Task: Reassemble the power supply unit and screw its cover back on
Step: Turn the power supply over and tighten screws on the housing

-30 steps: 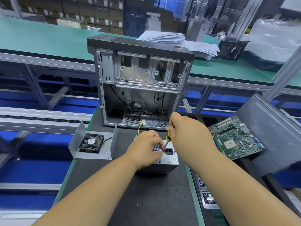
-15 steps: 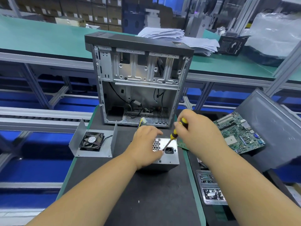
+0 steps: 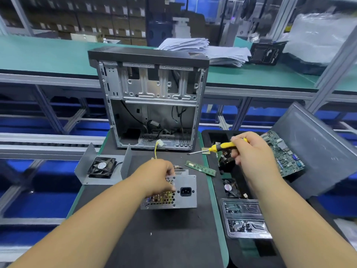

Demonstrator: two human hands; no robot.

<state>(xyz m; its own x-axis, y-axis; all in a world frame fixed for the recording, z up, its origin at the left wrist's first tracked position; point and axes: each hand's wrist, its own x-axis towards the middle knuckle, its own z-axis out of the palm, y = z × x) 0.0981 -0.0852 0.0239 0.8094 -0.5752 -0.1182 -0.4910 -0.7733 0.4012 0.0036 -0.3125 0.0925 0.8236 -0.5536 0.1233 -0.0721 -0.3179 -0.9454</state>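
- Bright, even, cool light fills the scene; shadows under the power supply unit (image 3: 174, 192) on the dark desk (image 3: 170, 238) are soft and faint.
- Wide-angle distortion bends the frame rails and stretches the forearms toward the lower corners.
- The back shelves and the plastic bag (image 3: 320, 35) look smeared and soft.
- The grey panel (image 3: 316, 147) carries a dull sheen; the right hand (image 3: 251, 149) is slightly blurred.

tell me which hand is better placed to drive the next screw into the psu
The right hand: it already grips the yellow screwdriver, lifted off to the right of the power supply. The left hand holds the unit, steadying it.
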